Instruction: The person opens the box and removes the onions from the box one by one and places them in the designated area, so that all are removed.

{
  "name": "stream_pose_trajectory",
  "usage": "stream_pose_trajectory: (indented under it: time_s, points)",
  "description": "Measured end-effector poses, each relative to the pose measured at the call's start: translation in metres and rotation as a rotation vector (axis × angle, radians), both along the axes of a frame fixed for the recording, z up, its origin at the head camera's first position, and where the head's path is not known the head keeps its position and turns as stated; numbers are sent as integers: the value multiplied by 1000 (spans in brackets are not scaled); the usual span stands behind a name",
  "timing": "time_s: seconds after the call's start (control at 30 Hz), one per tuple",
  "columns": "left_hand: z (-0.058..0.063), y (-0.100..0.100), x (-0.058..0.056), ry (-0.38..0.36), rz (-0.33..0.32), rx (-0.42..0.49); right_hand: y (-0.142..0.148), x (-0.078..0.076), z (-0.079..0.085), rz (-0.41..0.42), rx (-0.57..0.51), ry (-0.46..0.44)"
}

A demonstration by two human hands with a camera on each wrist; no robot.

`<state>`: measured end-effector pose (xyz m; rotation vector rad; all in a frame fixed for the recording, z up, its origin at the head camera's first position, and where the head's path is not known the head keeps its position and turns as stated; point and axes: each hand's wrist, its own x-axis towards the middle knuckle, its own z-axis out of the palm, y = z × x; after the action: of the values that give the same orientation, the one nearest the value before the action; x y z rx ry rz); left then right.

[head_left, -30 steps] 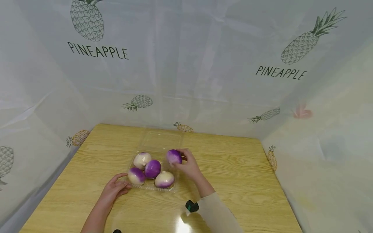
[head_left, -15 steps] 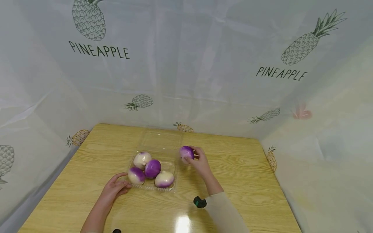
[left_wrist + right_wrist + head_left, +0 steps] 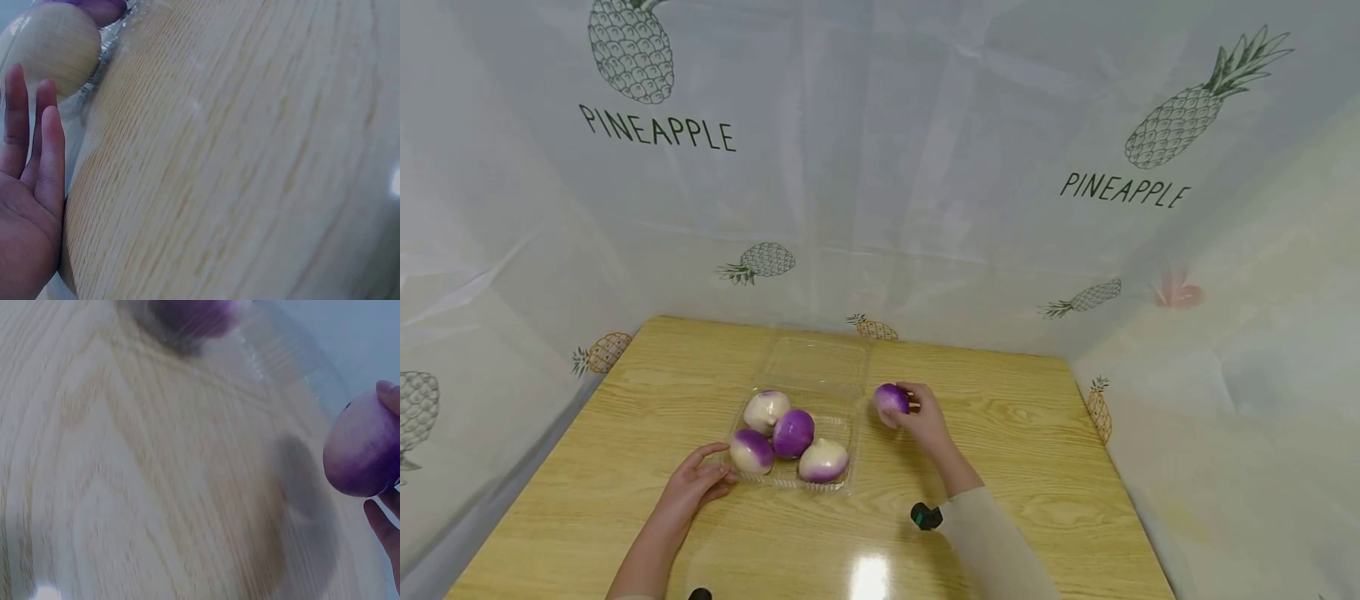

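Pineapple-print sheeting (image 3: 910,167) around wood-grain table (image 3: 1007,450); right hand (image 3: 927,417) grips 1 turnip (image 3: 889,402); left hand (image 3: 700,482), relaxed, at clear box (image 3: 835,427) holding 4.

White sheet (image 3: 895,183) w/ pineapple prints (image 3: 1172,129) hangs behind & beside wood-grain tbl (image 3: 1015,450).

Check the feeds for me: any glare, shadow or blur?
Head: bright glare on the wood-grain table, bottom centre; left wrist: white glint at the right edge; right wrist: soft shadow below-left of the held turnip, another turnip blurred at the top.
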<state>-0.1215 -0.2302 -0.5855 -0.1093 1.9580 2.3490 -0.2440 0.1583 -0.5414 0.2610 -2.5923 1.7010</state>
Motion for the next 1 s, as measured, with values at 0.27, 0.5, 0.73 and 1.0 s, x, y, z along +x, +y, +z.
stream_pose_trajectory:
  time_s: [0.27,0.5,0.73,1.0]
  points:
    - [2,1,-1,-24,-5,-13,8,-6,-8,23,93,9]
    - [1,-1,-1,7,-27,3,9,-7,-9,53,138,44]
    - [0,-1,0,5,-23,-7,5,-7,-12,71,168,67]
    - [1,-1,0,-6,-7,-14,-2,-5,-15,85,216,69]
